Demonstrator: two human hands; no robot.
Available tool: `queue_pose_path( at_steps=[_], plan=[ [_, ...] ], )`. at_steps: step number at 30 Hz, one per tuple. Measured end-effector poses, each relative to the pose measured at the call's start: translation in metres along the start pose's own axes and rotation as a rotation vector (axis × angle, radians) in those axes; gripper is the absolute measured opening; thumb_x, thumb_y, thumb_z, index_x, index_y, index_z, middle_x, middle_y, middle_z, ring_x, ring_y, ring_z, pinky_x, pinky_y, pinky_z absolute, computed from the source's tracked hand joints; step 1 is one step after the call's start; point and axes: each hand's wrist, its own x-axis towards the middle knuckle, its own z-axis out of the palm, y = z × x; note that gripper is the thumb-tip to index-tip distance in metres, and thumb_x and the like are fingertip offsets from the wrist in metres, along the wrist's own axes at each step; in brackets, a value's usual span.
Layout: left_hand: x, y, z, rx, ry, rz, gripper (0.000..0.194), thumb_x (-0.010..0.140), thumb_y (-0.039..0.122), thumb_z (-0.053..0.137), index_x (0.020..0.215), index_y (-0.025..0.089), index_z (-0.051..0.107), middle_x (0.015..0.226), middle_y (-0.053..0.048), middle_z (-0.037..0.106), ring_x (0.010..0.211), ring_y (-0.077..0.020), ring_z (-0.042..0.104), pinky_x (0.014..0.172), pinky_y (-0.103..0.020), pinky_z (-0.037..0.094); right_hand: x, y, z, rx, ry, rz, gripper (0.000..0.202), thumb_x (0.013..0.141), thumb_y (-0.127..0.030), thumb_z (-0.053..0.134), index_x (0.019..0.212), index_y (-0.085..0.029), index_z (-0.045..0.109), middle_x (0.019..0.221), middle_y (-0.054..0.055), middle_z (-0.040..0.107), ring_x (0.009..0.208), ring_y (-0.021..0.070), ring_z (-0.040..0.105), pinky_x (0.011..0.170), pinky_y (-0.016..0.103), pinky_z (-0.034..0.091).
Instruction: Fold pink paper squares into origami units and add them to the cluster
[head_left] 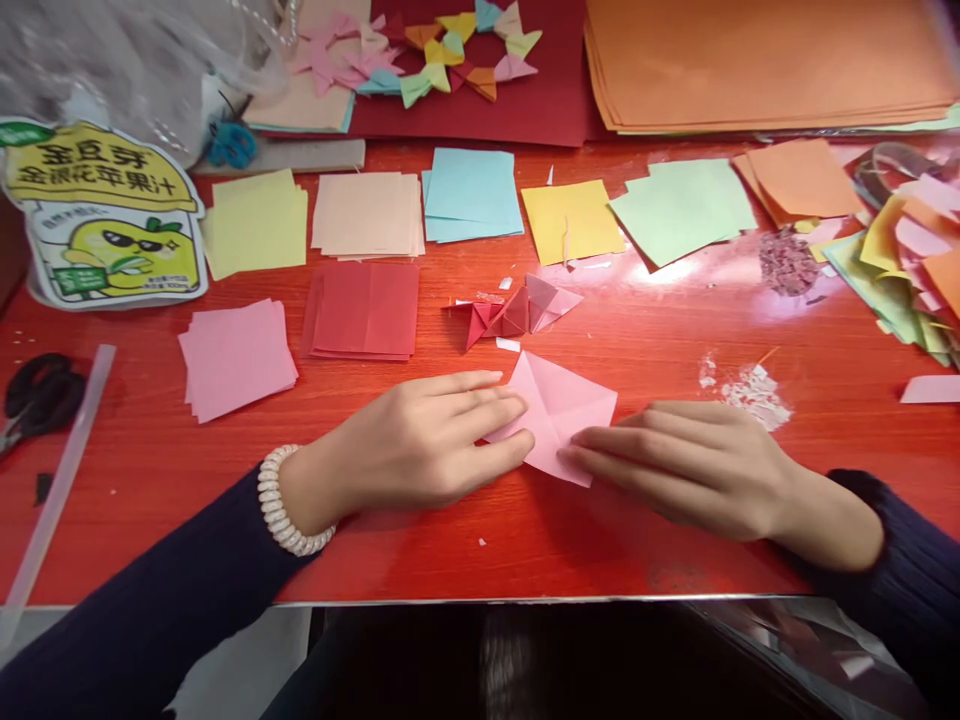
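Observation:
A creased pink paper square (559, 400) lies turned at an angle on the red table (465, 550), between my hands. The fingers of my left hand (420, 440) rest together on its left corner, with the thumb at its lower left edge. My right hand (697, 465) pinches the lower right edge between thumb and fingers. Just beyond the square sit small folded red and pink pieces (514, 310), pointing left and right. A red paper stack (365, 310) and a pink paper stack (238, 358) lie to the left of them.
Stacks of yellow (574, 222), blue (472, 195) and green paper (686, 212) line the back. Black scissors (43, 395) and a plastic strip (67, 470) lie at left. White scraps (756, 395) sit beyond my right hand; folded paper rings (454, 50) lie at the top.

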Motion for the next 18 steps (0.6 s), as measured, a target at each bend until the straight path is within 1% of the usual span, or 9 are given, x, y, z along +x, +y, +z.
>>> queue_pose_path(
  at_steps=[3,5,7,10,12,15,18],
  plan=[
    [0.0,0.0,0.001,0.006,-0.015,0.007,0.014,0.084,0.019,0.053,0.096,0.016,0.06,0.102,-0.005,0.066,0.095,-0.0151,0.062,0.094,-0.032,0.049,0.003,-0.002,0.006,0.198,0.034,0.273,0.017,0.087,-0.012,0.045,0.096,-0.019,0.058,0.087,0.005,0.063,0.072,0.0115,0.059,0.059,0.023,0.048],
    [0.001,0.0,0.001,-0.035,-0.032,0.003,0.014,0.084,0.019,0.053,0.095,0.016,0.06,0.103,-0.006,0.065,0.097,-0.0166,0.061,0.093,-0.034,0.049,0.006,-0.004,0.008,0.339,0.024,0.385,0.016,0.087,-0.013,0.045,0.094,-0.018,0.059,0.086,0.006,0.061,0.076,0.0117,0.059,0.064,0.023,0.05],
    [0.003,0.002,0.002,-0.079,-0.031,-0.001,0.013,0.084,0.019,0.054,0.094,0.014,0.061,0.103,-0.007,0.065,0.099,-0.0185,0.06,0.089,-0.033,0.051,0.009,-0.006,0.009,0.403,0.014,0.464,0.014,0.087,-0.016,0.047,0.092,-0.017,0.06,0.086,0.006,0.06,0.075,0.012,0.058,0.065,0.023,0.05],
    [0.006,0.006,0.003,-0.09,0.004,-0.031,0.011,0.083,0.016,0.055,0.09,0.011,0.061,0.1,-0.007,0.066,0.096,-0.0193,0.061,0.083,-0.03,0.053,0.012,-0.01,0.008,0.416,0.009,0.56,0.01,0.085,-0.021,0.052,0.088,-0.016,0.06,0.08,0.004,0.058,0.066,0.01,0.054,0.058,0.022,0.047],
    [0.007,0.008,0.002,-0.069,0.031,-0.059,0.011,0.084,0.017,0.053,0.089,0.01,0.061,0.097,-0.007,0.067,0.093,-0.0182,0.062,0.082,-0.029,0.054,0.013,-0.012,0.008,0.432,0.012,0.596,0.009,0.085,-0.023,0.053,0.086,-0.016,0.059,0.077,0.003,0.057,0.063,0.0092,0.052,0.056,0.022,0.044],
    [0.007,0.009,0.002,-0.055,0.046,-0.067,0.016,0.084,0.02,0.053,0.094,0.009,0.059,0.095,-0.007,0.068,0.09,-0.0172,0.064,0.082,-0.029,0.054,0.014,-0.013,0.008,0.466,0.013,0.616,0.009,0.085,-0.023,0.053,0.082,-0.016,0.058,0.077,0.003,0.056,0.064,0.0095,0.051,0.056,0.022,0.042],
    [0.007,0.009,0.002,-0.048,0.059,-0.066,0.018,0.083,0.02,0.055,0.096,0.009,0.059,0.095,-0.007,0.068,0.088,-0.0169,0.064,0.081,-0.028,0.055,0.014,-0.014,0.009,0.492,0.014,0.643,0.01,0.085,-0.024,0.052,0.083,-0.017,0.058,0.077,0.003,0.056,0.064,0.0097,0.051,0.056,0.021,0.042]
  ],
)
